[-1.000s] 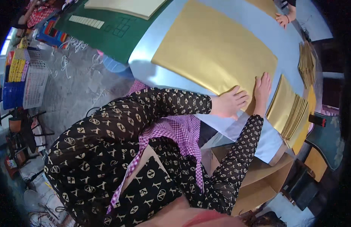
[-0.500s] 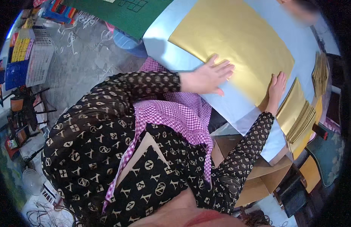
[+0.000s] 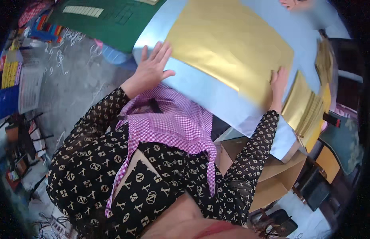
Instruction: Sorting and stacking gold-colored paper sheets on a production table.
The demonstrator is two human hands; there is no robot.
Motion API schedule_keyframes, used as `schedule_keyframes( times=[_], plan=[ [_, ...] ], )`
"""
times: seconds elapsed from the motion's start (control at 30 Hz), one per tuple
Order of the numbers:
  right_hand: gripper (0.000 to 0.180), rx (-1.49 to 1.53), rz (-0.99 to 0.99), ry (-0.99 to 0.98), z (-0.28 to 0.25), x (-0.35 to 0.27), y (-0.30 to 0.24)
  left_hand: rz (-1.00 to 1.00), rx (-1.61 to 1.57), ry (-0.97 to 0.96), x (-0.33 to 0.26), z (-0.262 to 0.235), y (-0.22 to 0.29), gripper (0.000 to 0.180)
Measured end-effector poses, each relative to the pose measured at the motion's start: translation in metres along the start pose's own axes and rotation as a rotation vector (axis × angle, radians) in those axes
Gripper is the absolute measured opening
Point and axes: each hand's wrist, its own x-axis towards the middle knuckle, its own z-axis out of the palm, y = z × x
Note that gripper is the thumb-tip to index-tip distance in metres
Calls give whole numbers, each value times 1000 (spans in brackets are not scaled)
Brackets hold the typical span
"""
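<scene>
A large gold sheet (image 3: 233, 44) lies on a pale blue, smooth-topped table (image 3: 201, 77). Fingers spread, my left hand (image 3: 151, 67) is at the sheet's left end, its fingertips by the gold edge and its palm over the pale border. My right hand (image 3: 278, 85) rests at the sheet's right edge with its fingers stretched out, and nothing shows in its grasp. Just right of that hand is a stack of folded gold pieces (image 3: 306, 105), layered and slightly fanned.
Another gold stack (image 3: 323, 59) lies farther right. At the far right edge is another person's hand (image 3: 296, 4), partly blurred. A green mat (image 3: 105, 30) covers the far left. Below the table's near right corner is an open cardboard box (image 3: 272, 191); a blue stool (image 3: 115, 55) stands beneath the left side.
My left hand has slid left along the sheet's near edge to its left end. My right hand stays at the right edge. The whole view has shifted slightly.
</scene>
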Motion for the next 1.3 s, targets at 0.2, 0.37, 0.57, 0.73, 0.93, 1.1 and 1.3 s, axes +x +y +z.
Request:
schedule_keyframes(
  times=[0.2,0.37,0.57,0.73,0.93,1.1,1.3],
  plan=[
    [54,70,-17,106,-1,-16,7,8,-16,-47,1,5,5,81],
    [56,18,72,-56,-20,-4,-26,2,8,-12,-4,2,2,80],
    [52,109,-232,48,-33,31,-112,14,-10,-31,0,-8,2,81],
    [55,154,-683,-71,-55,29,-253,13,-10,-26,3,-8,3,82],
    [65,292,-732,-206,-5,32,-309,24,-43,-56,1,-6,6,82],
    [63,342,-593,-154,3,80,-278,4,-35,-110,5,-12,7,82],
    [46,153,-163,1,10,126,-152,1,-59,-51,8,-8,8,80]
  ],
)
